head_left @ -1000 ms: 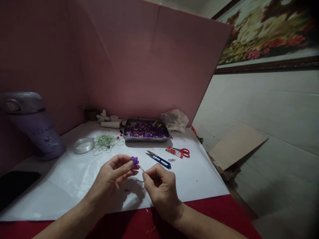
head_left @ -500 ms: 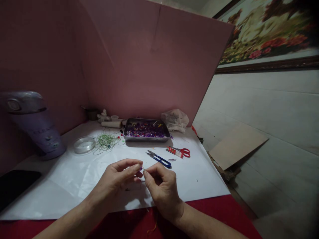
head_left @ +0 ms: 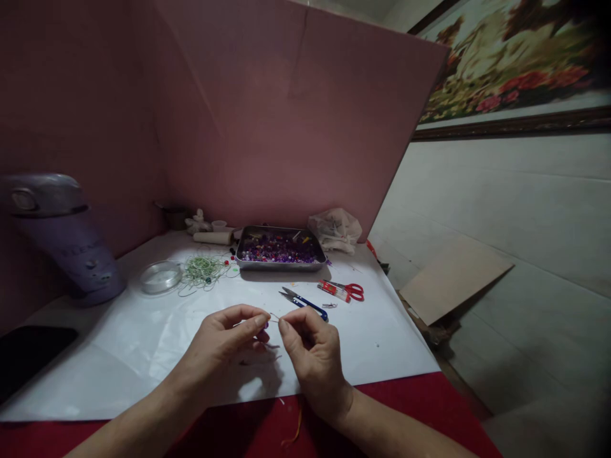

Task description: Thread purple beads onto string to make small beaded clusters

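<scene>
At 10 o'clock from the small purple beads (head_left: 266,326), a purple bottle (head_left: 76,245) stands tall. A clear round case (head_left: 161,278) is at 10 o'clock too, but nearer. Next comes messy green string (head_left: 203,272). The left hand (head_left: 219,337) pinches the small purple beads above the white sheet (head_left: 377,356), and its fingers hide most of them. A thin line (head_left: 273,317) pokes out at 2 o'clock, maybe thread. The tray (head_left: 281,267) of loose beads sits at 12. Blue snips (head_left: 298,299) lie at 2, partly behind the right hand (head_left: 312,356), which pinches the thin line. Red scissors (head_left: 354,292) lie farther, also at 2.
</scene>
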Available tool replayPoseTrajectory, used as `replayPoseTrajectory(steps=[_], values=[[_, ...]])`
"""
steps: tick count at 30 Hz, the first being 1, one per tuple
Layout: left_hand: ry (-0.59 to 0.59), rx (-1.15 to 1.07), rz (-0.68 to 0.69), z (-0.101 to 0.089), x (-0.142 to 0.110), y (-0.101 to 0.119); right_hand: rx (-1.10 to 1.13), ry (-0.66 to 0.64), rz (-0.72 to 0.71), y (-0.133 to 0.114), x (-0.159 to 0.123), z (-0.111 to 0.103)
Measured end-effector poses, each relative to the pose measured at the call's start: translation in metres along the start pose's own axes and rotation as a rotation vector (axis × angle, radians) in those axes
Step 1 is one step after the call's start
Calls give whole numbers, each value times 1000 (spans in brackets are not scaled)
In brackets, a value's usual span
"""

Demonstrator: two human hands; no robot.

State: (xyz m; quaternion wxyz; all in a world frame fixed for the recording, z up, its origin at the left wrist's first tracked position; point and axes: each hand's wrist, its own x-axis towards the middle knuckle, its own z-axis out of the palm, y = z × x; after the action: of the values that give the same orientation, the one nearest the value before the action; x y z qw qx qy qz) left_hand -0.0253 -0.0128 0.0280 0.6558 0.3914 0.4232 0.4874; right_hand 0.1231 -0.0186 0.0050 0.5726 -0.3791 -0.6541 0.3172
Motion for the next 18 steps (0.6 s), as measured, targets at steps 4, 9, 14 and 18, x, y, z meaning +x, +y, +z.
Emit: replayPoseTrajectory(steps=[4,9,14,18], values=[[9,53,8,1,0,-1,5,-29,-1,0,0,0],[-11,157,100,0,0,0,-3,-42,38,-1,-1,0],[-43,176,121,-3,1,-1,-20,-37,54,0,-1,0],[-45,187,122,-4,1,-2,-56,-46,38,0,-1,0]])
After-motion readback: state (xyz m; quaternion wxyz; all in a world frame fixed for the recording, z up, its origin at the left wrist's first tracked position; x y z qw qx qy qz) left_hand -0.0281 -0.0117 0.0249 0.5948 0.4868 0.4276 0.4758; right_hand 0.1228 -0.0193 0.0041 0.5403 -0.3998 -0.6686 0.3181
